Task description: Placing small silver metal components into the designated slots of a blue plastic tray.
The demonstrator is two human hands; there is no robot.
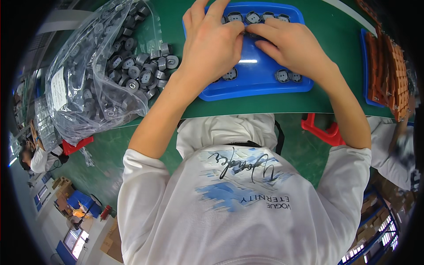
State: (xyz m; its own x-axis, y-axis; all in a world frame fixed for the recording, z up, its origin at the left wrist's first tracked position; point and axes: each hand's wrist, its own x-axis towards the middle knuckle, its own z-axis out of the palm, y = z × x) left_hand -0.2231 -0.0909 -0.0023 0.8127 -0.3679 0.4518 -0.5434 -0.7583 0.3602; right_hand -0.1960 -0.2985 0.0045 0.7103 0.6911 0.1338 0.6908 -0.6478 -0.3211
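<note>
Both of my hands meet over a blue plastic tray (pixel 252 70) on the green table. My left hand (pixel 211 42) has its thumb and forefinger pressed together near the tray's middle. Against it, the fingertips of my right hand (pixel 293 44) are drawn in to the same spot. Whatever lies between the fingertips is hidden by them. Along the tray's far side runs a row of small round grey parts (pixel 253 17) with squarish tops. A few more grey parts (pixel 282 76) lie near the tray's front edge, some partly covered by my left hand.
Left of the tray, a large clear plastic bag (pixel 75 110) lies open, with many loose grey cylindrical parts (pixel 145 77) spilling out. At the right, another tray holds stacked orange-brown boards (pixel 388 70). A red stool (pixel 324 130) stands below the table edge. A co-worker's white sleeve (pixel 388 152) shows far right.
</note>
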